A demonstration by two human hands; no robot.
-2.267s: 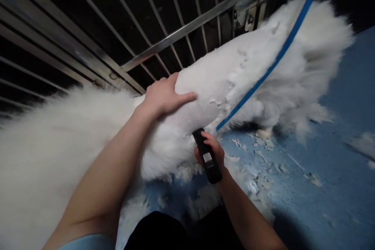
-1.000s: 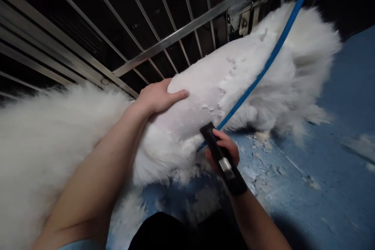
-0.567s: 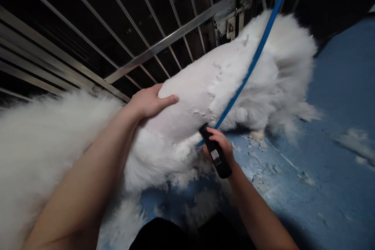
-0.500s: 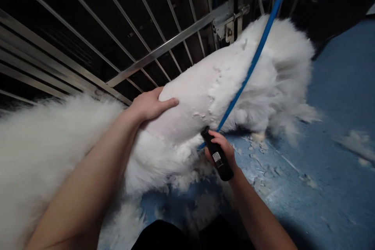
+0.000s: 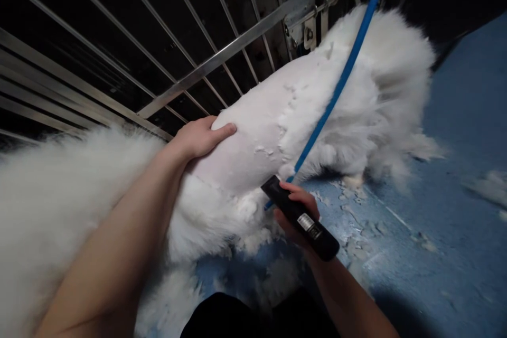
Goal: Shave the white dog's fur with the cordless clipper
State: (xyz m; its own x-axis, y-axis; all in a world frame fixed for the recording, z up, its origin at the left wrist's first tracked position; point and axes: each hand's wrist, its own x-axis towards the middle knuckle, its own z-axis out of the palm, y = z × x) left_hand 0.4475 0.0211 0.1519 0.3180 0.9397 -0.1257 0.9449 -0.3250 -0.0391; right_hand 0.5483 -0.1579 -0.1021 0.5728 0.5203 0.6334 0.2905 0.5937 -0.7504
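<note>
A white fluffy dog (image 5: 253, 148) stretches across the view, its middle clipped short and pinkish, with long fur at both ends; I cannot make out its head. My left hand (image 5: 202, 137) lies over the clipped back, thumb stretched out flat and the other fingers hidden on the far side. My right hand (image 5: 307, 203) is wrapped around black hair clippers (image 5: 295, 216). Their head is beside the dog's lower flank, near the border of clipped and long fur; whether it touches is unclear. A small white tuft sits just above the clippers' head.
Metal cage bars (image 5: 222, 55) with a latch (image 5: 309, 31) stand right behind the dog. A blue cord (image 5: 336, 90) runs diagonally across it, down behind the clippers. Clumps of cut fur (image 5: 352, 185) lie on the blue surface (image 5: 467, 132). My dark-clothed knees show at the bottom.
The clippers have tilted and drawn slightly away from the flank, their back end swinging to the lower right. My left hand keeps its place on the back. The view has shifted slightly.
</note>
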